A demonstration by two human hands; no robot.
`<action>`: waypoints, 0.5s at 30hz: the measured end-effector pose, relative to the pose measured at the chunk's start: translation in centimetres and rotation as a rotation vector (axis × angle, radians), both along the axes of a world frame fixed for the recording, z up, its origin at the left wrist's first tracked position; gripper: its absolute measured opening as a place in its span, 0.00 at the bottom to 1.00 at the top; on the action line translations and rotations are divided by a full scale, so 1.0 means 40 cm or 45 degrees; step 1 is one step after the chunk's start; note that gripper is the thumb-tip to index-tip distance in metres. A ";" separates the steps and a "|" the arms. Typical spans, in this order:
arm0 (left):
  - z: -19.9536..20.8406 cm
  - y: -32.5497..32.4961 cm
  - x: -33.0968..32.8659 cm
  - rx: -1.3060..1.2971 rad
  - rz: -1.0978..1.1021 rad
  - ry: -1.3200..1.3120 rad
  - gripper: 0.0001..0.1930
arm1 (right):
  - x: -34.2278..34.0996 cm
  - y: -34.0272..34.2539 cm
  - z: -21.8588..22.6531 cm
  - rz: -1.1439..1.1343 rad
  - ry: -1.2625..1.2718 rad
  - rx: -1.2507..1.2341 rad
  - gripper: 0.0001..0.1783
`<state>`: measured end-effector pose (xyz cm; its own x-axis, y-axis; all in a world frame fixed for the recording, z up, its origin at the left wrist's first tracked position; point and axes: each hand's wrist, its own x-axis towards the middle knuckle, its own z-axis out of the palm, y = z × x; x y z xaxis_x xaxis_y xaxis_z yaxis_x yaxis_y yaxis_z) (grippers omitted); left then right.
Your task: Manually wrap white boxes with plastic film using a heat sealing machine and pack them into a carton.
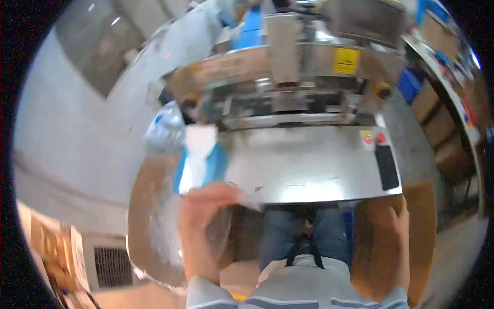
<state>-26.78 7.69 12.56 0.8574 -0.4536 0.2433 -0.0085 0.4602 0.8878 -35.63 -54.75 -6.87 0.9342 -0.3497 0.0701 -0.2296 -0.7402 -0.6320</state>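
Note:
My left hand (213, 198) is over the front left edge of the metal work table (309, 159), smeared by motion. Its fingers are closed on a thin whitish piece (252, 201) that juts out to the right; its exact kind is too blurred to tell. Just beyond that hand stands a blue and white box (200, 162) with a pale flap. At the table's front right corner is my right hand (401, 219), above a brown cardboard box, thumb apart from the fingers and nothing seen in it. A black phone-like slab (387, 167) lies on the table near it.
A machine (293, 100) with a yellow label spans the table's back. On the left, a large cardboard box (139, 206) holds clear plastic, with a plastic bag (165, 123) behind it. The other cardboard box (419, 232) is at right; shelving (453, 103) lines the far right.

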 end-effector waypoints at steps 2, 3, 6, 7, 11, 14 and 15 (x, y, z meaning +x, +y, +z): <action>-0.022 0.236 -0.038 -0.427 0.212 -0.234 0.43 | 0.003 -0.010 -0.002 0.018 0.059 0.062 0.40; -0.062 0.349 -0.047 -0.540 0.346 -0.124 0.42 | -0.001 -0.045 -0.036 0.050 -0.003 -0.006 0.41; -0.265 0.658 -0.085 0.177 0.986 0.392 0.40 | 0.002 -0.085 -0.086 0.095 -0.022 -0.043 0.41; -0.341 0.748 -0.119 1.051 1.372 0.829 0.39 | 0.001 -0.084 -0.091 0.067 0.024 -0.012 0.40; -0.539 0.926 -0.259 2.394 1.865 0.368 0.38 | 0.031 -0.079 -0.133 0.119 0.059 -0.089 0.39; -0.407 0.688 -0.038 1.901 1.647 0.189 0.31 | -0.026 -0.153 -0.143 0.069 0.014 -0.278 0.40; -0.357 0.638 0.024 1.778 1.626 0.399 0.31 | -0.018 -0.133 -0.140 0.110 -0.030 -0.314 0.39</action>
<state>-25.83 33.20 -1.74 0.7245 0.6804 0.1102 0.4951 -0.6250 0.6035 -36.34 -60.05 -12.46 0.9570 -0.2385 0.1654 -0.1463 -0.8886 -0.4347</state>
